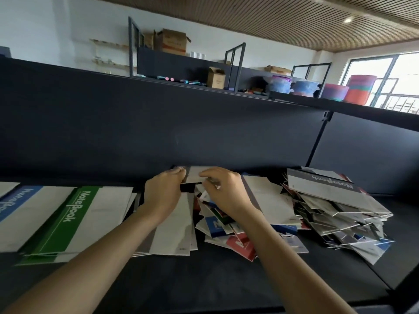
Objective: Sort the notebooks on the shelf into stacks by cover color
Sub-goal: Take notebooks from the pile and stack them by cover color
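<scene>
On the dark shelf (226,279) lie several piles of notebooks. At the far left sits a blue-banded stack (15,207), then a green-banded stack (74,220). In the middle lies a grey-banded stack (174,232). Both hands grip its far end: my left hand (163,196) pinches the far left corner, my right hand (226,191) holds the far edge of a notebook there. A jumbled heap of red, blue and grey notebooks (229,234) spreads right of it. A tall messy pile topped by a grey-banded notebook (326,189) stands at the right.
The shelf's dark back panel (181,132) rises just behind the hands. A vertical post (317,143) divides the panel on the right. Behind are further shelves with cardboard boxes (172,41) and colourful tubs (360,89). The shelf's front edge runs low right.
</scene>
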`<state>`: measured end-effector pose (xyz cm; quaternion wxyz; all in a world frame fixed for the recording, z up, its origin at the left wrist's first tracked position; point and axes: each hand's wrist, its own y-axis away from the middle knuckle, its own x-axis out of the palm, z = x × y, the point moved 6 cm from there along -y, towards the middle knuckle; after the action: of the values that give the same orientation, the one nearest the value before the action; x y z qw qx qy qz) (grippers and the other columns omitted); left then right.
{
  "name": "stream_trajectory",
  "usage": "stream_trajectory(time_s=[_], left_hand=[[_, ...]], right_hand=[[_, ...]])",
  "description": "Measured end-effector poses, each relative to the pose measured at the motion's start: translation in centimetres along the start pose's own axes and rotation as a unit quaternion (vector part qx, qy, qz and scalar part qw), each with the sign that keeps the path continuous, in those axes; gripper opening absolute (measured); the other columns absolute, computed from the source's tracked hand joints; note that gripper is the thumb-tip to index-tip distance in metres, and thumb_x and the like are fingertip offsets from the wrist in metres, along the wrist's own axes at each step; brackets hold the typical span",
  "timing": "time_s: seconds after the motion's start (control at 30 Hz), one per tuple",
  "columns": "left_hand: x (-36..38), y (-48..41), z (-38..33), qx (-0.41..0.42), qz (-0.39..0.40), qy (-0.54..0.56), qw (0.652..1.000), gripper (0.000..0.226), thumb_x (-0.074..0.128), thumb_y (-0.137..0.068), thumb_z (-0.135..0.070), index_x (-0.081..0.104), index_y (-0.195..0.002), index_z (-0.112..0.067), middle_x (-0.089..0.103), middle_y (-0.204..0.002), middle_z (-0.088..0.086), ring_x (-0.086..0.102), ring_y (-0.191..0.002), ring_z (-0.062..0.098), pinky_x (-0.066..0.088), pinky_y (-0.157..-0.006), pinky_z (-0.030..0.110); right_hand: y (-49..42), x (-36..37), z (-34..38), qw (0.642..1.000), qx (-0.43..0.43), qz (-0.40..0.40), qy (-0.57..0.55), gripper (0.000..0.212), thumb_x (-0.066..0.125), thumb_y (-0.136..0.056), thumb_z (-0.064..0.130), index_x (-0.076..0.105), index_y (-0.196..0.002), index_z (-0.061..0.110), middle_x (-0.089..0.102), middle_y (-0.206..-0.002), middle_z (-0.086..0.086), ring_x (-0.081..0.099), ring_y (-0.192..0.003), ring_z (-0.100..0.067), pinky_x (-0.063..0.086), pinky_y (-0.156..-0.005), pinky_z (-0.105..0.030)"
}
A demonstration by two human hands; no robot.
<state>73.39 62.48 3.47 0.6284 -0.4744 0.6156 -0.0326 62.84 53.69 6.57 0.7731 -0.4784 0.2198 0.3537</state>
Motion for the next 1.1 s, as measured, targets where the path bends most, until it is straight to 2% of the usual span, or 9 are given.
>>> stream_trajectory(time_s=[0.07, 0.13, 0.27, 0.43, 0.53, 0.7, 0.8, 0.93, 1.1], left_hand=[[-0.6, 0.3, 1.5, -0.014, 0.008, -0.003, 1.000, 0.033, 0.046, -0.089, 0.005, 0.066, -0.110, -0.011, 0.066, -0.113, 0.004, 0.063, -0.098, 0.026, 0.040, -0.061, 0.029], [-0.6, 0.6, 2.9, -0.017, 0.031, -0.005, 0.999, 0.035, 0.047, -0.086, 0.006, 0.065, -0.111, -0.011, 0.064, -0.119, 0.005, 0.061, -0.105, 0.027, 0.045, -0.066, 0.031], [0.8, 1.6, 5.3, -0.024, 0.129, -0.052, 0.990, 0.044, 0.047, -0.089, 0.001, 0.059, -0.126, -0.019, 0.057, -0.130, 0.006, 0.054, -0.118, 0.025, 0.049, -0.090, 0.035], [1.7, 3.9, 5.6, 0.012, 0.223, -0.137, 0.965, 0.042, 0.043, -0.092, -0.002, 0.055, -0.127, -0.023, 0.061, -0.113, 0.006, 0.060, -0.103, 0.025, 0.046, -0.078, 0.031], [1.8, 4.5, 6.1, 0.021, 0.228, -0.123, 0.966, 0.043, 0.046, -0.091, -0.005, 0.054, -0.128, -0.025, 0.060, -0.118, 0.006, 0.060, -0.105, 0.025, 0.047, -0.079, 0.032], [1.0, 5.6, 5.4, 0.044, 0.226, -0.083, 0.970, 0.030, 0.048, -0.090, -0.015, 0.059, -0.117, -0.021, 0.062, -0.113, 0.003, 0.062, -0.099, 0.022, 0.047, -0.073, 0.028], [1.1, 6.6, 5.1, 0.058, 0.238, -0.049, 0.968, 0.026, 0.047, -0.090, -0.022, 0.062, -0.111, -0.019, 0.063, -0.109, 0.002, 0.063, -0.095, 0.021, 0.049, -0.072, 0.028], [1.6, 8.3, 4.7, 0.070, 0.287, -0.007, 0.955, 0.028, 0.048, -0.090, -0.029, 0.062, -0.113, -0.019, 0.062, -0.107, 0.000, 0.061, -0.091, 0.017, 0.052, -0.073, 0.026], [2.3, 9.3, 5.0, 0.062, 0.320, -0.012, 0.945, 0.035, 0.040, -0.091, -0.039, 0.069, -0.100, -0.021, 0.066, -0.099, -0.001, 0.062, -0.085, 0.018, 0.051, -0.069, 0.029]], right_hand=[[-0.5, 1.5, 0.5, 1.000, 0.008, 0.007, 0.014, 0.028, 0.055, -0.089, 0.001, 0.066, -0.115, 0.003, 0.066, -0.117, -0.009, 0.061, -0.109, -0.018, 0.034, -0.086, -0.004], [-0.5, 3.1, 0.7, 0.999, 0.015, 0.025, 0.027, 0.028, 0.055, -0.089, 0.003, 0.066, -0.115, 0.003, 0.066, -0.117, -0.010, 0.061, -0.109, -0.020, 0.035, -0.085, -0.005], [-0.2, 6.6, 0.8, 0.992, 0.025, 0.091, 0.084, 0.023, 0.053, -0.092, 0.011, 0.071, -0.103, 0.003, 0.070, -0.105, -0.011, 0.063, -0.099, -0.026, 0.048, -0.088, -0.036], [0.9, 9.5, 0.6, 0.970, 0.059, 0.191, 0.138, 0.028, 0.047, -0.096, 0.023, 0.068, -0.110, 0.009, 0.068, -0.111, -0.008, 0.060, -0.103, -0.025, 0.047, -0.089, -0.036], [1.3, 10.0, 0.8, 0.964, 0.068, 0.200, 0.159, 0.030, 0.045, -0.097, 0.021, 0.066, -0.113, 0.008, 0.067, -0.113, -0.009, 0.058, -0.107, -0.026, 0.046, -0.092, -0.038], [2.4, 9.6, 1.2, 0.962, 0.084, 0.202, 0.164, 0.029, 0.046, -0.098, 0.024, 0.065, -0.116, 0.011, 0.065, -0.117, -0.006, 0.055, -0.110, -0.023, 0.043, -0.094, -0.030], [3.2, 9.6, 1.1, 0.952, 0.109, 0.236, 0.160, 0.028, 0.049, -0.096, 0.022, 0.065, -0.118, 0.013, 0.064, -0.119, -0.007, 0.051, -0.116, -0.024, 0.042, -0.098, -0.035], [5.0, 10.3, 1.0, 0.939, 0.136, 0.269, 0.167, 0.026, 0.048, -0.097, 0.019, 0.064, -0.117, 0.014, 0.063, -0.119, -0.006, 0.058, -0.107, -0.022, 0.047, -0.093, -0.033], [6.6, 11.5, 1.2, 0.925, 0.147, 0.285, 0.202, 0.023, 0.044, -0.097, 0.020, 0.065, -0.106, 0.017, 0.063, -0.112, -0.008, 0.060, -0.100, -0.026, 0.051, -0.088, -0.040]])
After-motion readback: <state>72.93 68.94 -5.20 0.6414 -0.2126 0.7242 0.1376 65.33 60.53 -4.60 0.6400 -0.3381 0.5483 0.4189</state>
